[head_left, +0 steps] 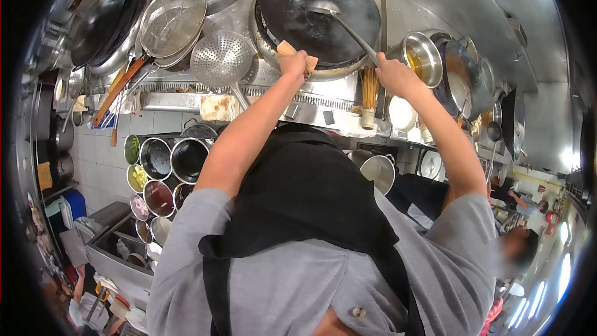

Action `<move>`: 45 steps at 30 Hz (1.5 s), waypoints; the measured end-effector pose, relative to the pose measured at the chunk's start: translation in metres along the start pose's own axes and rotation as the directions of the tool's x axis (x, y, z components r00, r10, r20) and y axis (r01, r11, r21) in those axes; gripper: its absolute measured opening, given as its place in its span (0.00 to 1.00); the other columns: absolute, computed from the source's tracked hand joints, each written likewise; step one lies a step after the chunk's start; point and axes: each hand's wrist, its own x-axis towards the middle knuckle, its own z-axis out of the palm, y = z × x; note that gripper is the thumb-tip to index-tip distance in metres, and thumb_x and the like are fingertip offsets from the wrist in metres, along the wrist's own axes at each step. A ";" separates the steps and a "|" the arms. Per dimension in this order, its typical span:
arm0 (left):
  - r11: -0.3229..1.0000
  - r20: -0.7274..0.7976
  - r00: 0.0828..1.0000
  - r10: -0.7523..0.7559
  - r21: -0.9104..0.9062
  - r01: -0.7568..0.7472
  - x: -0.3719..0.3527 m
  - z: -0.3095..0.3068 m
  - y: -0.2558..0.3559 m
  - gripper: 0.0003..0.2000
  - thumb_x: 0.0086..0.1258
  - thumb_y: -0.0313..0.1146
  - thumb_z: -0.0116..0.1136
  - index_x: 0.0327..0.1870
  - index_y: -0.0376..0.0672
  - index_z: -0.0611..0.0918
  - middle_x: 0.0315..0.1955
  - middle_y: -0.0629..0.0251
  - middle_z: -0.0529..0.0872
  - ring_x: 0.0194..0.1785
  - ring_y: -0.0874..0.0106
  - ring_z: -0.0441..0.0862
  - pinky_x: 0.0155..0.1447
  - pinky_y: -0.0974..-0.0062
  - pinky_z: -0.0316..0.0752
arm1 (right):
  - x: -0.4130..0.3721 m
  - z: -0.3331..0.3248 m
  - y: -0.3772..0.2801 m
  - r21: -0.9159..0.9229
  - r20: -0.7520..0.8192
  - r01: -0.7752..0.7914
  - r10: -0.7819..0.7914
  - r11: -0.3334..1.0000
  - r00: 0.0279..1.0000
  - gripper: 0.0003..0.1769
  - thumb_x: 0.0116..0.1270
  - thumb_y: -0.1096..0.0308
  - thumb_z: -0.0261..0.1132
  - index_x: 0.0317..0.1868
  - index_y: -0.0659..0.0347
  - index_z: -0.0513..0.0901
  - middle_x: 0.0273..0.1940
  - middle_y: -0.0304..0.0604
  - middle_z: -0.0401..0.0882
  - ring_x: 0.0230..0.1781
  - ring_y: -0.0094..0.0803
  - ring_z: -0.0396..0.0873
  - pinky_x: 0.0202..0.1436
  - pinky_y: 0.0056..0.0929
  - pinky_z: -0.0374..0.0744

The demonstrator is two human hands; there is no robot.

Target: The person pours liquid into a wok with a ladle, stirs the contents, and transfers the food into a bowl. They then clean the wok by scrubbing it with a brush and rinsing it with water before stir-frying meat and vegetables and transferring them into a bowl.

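The large black round steel wok sits on the burner ring of the steel cooking range, with a thin haze rising from it. The left hand is at the near rim, its fingers closed tight on a tan folded cloth that pads the grip. The right hand has its fingers wrapped around the end of a long-handled steel ladle. The ladle's bowl lies inside the wok, close to some dark greens on the far left wall.

The work in hand looks like stirring while steadying the pan. To do it well, the cloth should sit fully between palm and hot metal, with no bare finger over the rim. The left hand should only brace or tilt the wok, and the ladle should sweep along the curved wall rather than jab at it. A grip well back on the handle suits the heat.

A perforated steel skimmer rests just left of the wok. A steel pot of amber liquid stands just beside the right hand, so a wide elbow swing there seems risky.
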 end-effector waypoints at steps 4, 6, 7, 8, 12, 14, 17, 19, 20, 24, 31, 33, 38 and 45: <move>0.999 0.011 1.000 0.029 -0.017 -0.029 0.013 0.003 -0.015 0.17 0.59 0.26 0.60 0.46 0.26 0.72 0.34 0.52 0.82 0.28 0.62 0.84 0.26 0.63 0.78 | -0.022 -0.003 -0.005 -0.098 0.052 -0.022 0.027 0.995 0.998 0.16 0.74 0.61 0.50 0.51 0.66 0.65 0.39 0.63 0.82 0.42 0.59 0.82 0.44 0.53 0.80; 0.992 -0.053 0.990 0.129 0.021 -0.128 0.014 0.008 -0.013 0.16 0.59 0.27 0.60 0.45 0.26 0.72 0.33 0.52 0.82 0.27 0.62 0.84 0.24 0.63 0.78 | -0.003 0.004 -0.003 0.016 -0.020 -0.003 0.004 1.000 1.000 0.16 0.73 0.62 0.51 0.51 0.67 0.65 0.39 0.63 0.82 0.42 0.59 0.83 0.44 0.53 0.81; 0.998 0.025 0.997 0.067 0.005 -0.067 0.007 0.002 -0.006 0.16 0.59 0.27 0.59 0.45 0.27 0.72 0.32 0.53 0.82 0.27 0.62 0.84 0.24 0.62 0.77 | 0.001 0.009 -0.003 0.026 -0.022 -0.010 0.011 1.000 1.000 0.16 0.73 0.62 0.51 0.51 0.67 0.65 0.39 0.63 0.82 0.42 0.59 0.83 0.44 0.53 0.81; 1.000 0.100 0.995 0.007 -0.009 -0.006 0.004 -0.002 -0.003 0.16 0.59 0.27 0.59 0.44 0.27 0.72 0.31 0.54 0.82 0.27 0.62 0.84 0.24 0.62 0.77 | 0.006 0.013 -0.005 0.022 -0.034 -0.014 0.015 1.000 0.999 0.15 0.73 0.63 0.51 0.51 0.67 0.65 0.39 0.64 0.82 0.42 0.59 0.83 0.44 0.52 0.81; 1.000 0.175 0.984 0.019 0.010 -0.021 0.003 -0.008 0.001 0.15 0.59 0.28 0.59 0.43 0.27 0.73 0.31 0.55 0.82 0.27 0.62 0.84 0.26 0.63 0.78 | -0.026 0.024 0.005 -0.030 -0.037 0.004 -0.005 1.000 0.999 0.20 0.73 0.62 0.52 0.59 0.65 0.63 0.37 0.64 0.82 0.40 0.61 0.81 0.45 0.54 0.79; 0.982 0.145 0.973 0.181 0.027 -0.187 0.006 -0.007 -0.005 0.15 0.59 0.28 0.60 0.42 0.27 0.74 0.31 0.55 0.83 0.28 0.63 0.84 0.28 0.64 0.78 | -0.057 0.028 0.013 -0.057 -0.023 -0.021 0.019 0.998 1.000 0.20 0.73 0.61 0.53 0.59 0.64 0.63 0.36 0.64 0.82 0.39 0.62 0.81 0.44 0.54 0.79; 0.993 0.194 0.976 0.095 0.055 -0.108 -0.008 -0.013 0.008 0.20 0.56 0.29 0.62 0.47 0.24 0.74 0.40 0.50 0.83 0.41 0.62 0.83 0.46 0.67 0.76 | -0.052 0.037 0.017 0.001 -0.023 -0.085 0.085 0.996 0.996 0.20 0.72 0.61 0.52 0.58 0.64 0.64 0.38 0.65 0.81 0.40 0.61 0.82 0.44 0.55 0.79; 0.992 0.204 0.976 0.079 0.077 -0.097 -0.014 -0.014 0.013 0.20 0.56 0.29 0.61 0.46 0.24 0.75 0.40 0.51 0.83 0.40 0.62 0.83 0.46 0.67 0.76 | -0.024 0.045 0.021 0.282 0.011 -0.126 0.128 0.951 0.992 0.23 0.71 0.60 0.53 0.60 0.65 0.63 0.38 0.68 0.81 0.42 0.61 0.82 0.47 0.56 0.77; 0.986 0.208 0.972 0.108 0.105 -0.132 -0.020 -0.016 0.017 0.19 0.57 0.30 0.61 0.46 0.24 0.75 0.40 0.51 0.83 0.40 0.62 0.83 0.46 0.67 0.76 | -0.005 0.051 0.016 0.472 0.001 -0.119 0.134 0.874 0.991 0.21 0.72 0.59 0.53 0.59 0.64 0.65 0.33 0.61 0.81 0.35 0.55 0.82 0.39 0.51 0.78; 0.983 0.246 0.967 0.064 0.150 -0.103 -0.015 -0.019 0.015 0.19 0.59 0.33 0.61 0.45 0.26 0.76 0.39 0.53 0.84 0.39 0.62 0.83 0.44 0.67 0.76 | 0.026 0.076 -0.023 0.969 0.228 -0.234 0.070 0.085 0.971 0.18 0.75 0.57 0.52 0.55 0.62 0.70 0.21 0.40 0.72 0.15 0.30 0.72 0.16 0.31 0.70; 0.986 0.320 0.947 0.033 0.143 -0.082 -0.073 -0.036 0.035 0.24 0.65 0.42 0.64 0.52 0.31 0.76 0.41 0.57 0.84 0.40 0.67 0.83 0.43 0.69 0.78 | -0.035 0.082 -0.001 0.939 0.294 -0.290 -0.006 -0.184 0.956 0.15 0.76 0.58 0.51 0.52 0.60 0.73 0.17 0.32 0.65 0.07 0.22 0.62 0.09 0.23 0.62; 0.991 0.298 0.950 0.088 0.072 -0.115 -0.060 -0.034 0.018 0.23 0.65 0.42 0.64 0.52 0.31 0.76 0.42 0.56 0.83 0.41 0.67 0.83 0.44 0.69 0.78 | -0.028 0.096 -0.002 0.941 0.098 -0.162 0.220 0.297 0.971 0.18 0.74 0.58 0.54 0.51 0.66 0.72 0.20 0.41 0.73 0.11 0.29 0.72 0.13 0.30 0.68; 0.989 0.181 0.983 -0.020 0.149 -0.007 -0.047 -0.015 0.023 0.22 0.67 0.37 0.62 0.54 0.30 0.75 0.48 0.54 0.82 0.46 0.67 0.82 0.48 0.67 0.77 | 0.062 0.115 -0.052 0.960 -0.107 0.026 0.281 0.277 0.954 0.20 0.73 0.58 0.56 0.53 0.68 0.70 0.21 0.48 0.76 0.11 0.36 0.75 0.15 0.35 0.74; 0.998 0.184 0.982 -0.047 -0.028 0.053 -0.050 -0.017 0.022 0.22 0.65 0.36 0.62 0.54 0.28 0.74 0.46 0.54 0.82 0.46 0.66 0.82 0.47 0.67 0.77 | -0.026 0.137 -0.001 0.842 -0.078 0.012 0.099 0.540 0.992 0.17 0.71 0.59 0.58 0.49 0.65 0.74 0.25 0.52 0.79 0.23 0.41 0.82 0.28 0.42 0.77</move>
